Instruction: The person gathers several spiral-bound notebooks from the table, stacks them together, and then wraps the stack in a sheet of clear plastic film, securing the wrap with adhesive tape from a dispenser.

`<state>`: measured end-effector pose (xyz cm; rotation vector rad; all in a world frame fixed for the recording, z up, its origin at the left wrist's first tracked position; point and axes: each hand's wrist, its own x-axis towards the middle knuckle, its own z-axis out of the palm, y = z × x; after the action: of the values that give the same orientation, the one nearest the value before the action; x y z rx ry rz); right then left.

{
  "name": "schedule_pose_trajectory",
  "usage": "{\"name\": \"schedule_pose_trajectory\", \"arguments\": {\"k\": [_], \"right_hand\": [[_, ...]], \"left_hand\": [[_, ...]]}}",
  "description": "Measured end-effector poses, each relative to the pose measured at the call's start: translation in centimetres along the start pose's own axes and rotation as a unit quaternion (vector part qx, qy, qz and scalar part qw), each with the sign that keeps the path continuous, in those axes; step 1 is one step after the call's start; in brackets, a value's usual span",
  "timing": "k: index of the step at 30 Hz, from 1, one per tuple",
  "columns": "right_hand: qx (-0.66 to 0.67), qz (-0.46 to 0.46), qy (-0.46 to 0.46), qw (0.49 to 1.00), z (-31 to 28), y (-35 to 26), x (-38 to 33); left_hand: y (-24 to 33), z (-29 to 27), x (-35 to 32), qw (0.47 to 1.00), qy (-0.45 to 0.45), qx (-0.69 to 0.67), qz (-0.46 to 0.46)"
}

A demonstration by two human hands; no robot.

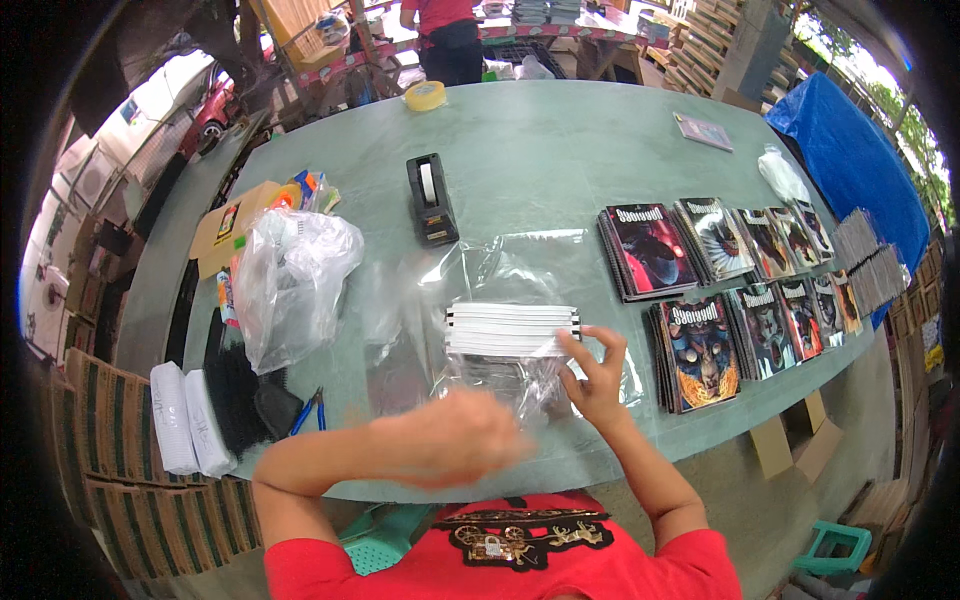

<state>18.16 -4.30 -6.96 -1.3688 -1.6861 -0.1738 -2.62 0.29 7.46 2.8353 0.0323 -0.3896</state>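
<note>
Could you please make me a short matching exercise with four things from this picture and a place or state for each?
Column one
1. Neat stack of white strips with black ends
2. Black plastic tape dispenser
3. Small blue-handled pliers
4. Round yellow tape roll

Column two
A. At the far edge of the grey-green table
B. Just right of the black fuzzy-looking bundle
C. Nearest the right hand
D. Loaded with a pale roll of tape

Right pairs: 1-C, 2-D, 3-B, 4-A.
</note>
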Motion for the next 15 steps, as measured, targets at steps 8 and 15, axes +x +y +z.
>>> {"name": "schedule_pose_trajectory", "arguments": {"k": [8,15], "right_hand": [[-0.017,-0.122,-0.137,0.983,0.2,-1.8,3.4],[-0.06,-0.147,-0.159,0.974,-0.4,-1.2,2.8]], "left_hand": [[-10.9,-3.5,3.5,0.89,0.373,0.15,-0.213],[-12.6,-4.8,-3.4,0.852,0.376,-0.25,-0.267]]}}
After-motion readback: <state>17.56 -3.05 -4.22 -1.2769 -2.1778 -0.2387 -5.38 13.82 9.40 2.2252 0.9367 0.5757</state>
